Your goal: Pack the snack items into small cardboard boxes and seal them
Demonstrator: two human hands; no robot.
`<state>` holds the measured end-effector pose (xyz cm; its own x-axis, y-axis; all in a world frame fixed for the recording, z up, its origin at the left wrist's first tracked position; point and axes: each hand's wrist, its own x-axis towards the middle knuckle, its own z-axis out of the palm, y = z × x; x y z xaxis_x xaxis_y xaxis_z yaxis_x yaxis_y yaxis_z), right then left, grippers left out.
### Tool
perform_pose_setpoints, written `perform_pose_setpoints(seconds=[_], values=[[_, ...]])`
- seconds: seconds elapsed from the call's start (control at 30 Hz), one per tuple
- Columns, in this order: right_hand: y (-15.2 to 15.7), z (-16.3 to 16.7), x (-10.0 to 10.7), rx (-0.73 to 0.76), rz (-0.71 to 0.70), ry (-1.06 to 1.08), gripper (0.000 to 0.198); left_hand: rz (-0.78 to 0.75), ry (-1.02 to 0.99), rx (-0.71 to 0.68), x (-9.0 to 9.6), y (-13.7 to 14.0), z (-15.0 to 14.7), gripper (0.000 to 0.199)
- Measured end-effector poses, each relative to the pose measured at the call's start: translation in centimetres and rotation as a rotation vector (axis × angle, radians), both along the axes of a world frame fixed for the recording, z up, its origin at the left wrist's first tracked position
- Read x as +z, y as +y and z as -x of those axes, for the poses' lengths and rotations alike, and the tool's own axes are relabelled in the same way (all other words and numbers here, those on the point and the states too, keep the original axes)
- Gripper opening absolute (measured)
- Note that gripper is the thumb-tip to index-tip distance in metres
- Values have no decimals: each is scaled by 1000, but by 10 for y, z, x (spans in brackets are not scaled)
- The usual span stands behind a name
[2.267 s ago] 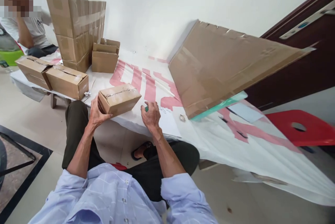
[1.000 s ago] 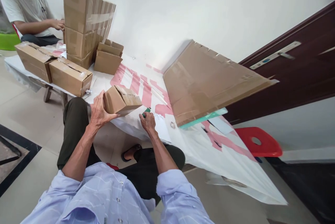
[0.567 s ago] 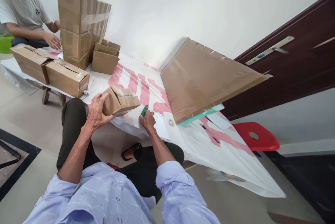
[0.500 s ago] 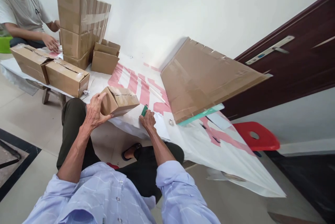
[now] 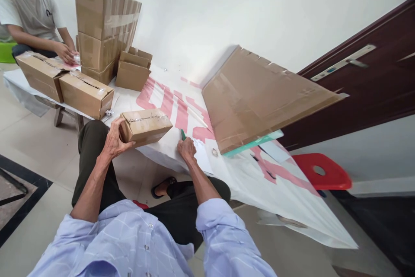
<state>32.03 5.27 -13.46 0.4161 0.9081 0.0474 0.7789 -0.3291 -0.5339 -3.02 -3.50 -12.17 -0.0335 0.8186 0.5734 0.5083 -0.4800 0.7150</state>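
My left hand grips the near left end of a small cardboard box, thumb low on its side and fingers over the top edge. The box sits at the front edge of the cloth-covered table, slightly tilted, with a ragged seam along its top. To its right, my right hand is closed around a green tool, which looks like a box cutter; its blade cannot be made out. The tool is apart from the box. White paper lies beside my right hand.
Two closed boxes lie in a row at the left, before a tall taped stack and an open box. A large cardboard sheet leans at the right, near a red stool. A co-worker sits far left.
The small box has turned so more of its top shows. My right hand has rolled, and less of the green tool shows. The co-worker's hands have come together. The view has shifted slightly.
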Motion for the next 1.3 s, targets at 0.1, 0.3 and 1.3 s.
perform_pose_setpoints(seconds=[0.1,0.3,1.3], values=[[-4,-4,3,-28,-92,125,21,-4,11,2,1,-1,-1,92],[-4,-6,20,8,-265,552,14,1,46,-20,10,-2,2,87],[-41,55,133,910,-361,141,36,64,120,-53,23,-4,-2,93]])
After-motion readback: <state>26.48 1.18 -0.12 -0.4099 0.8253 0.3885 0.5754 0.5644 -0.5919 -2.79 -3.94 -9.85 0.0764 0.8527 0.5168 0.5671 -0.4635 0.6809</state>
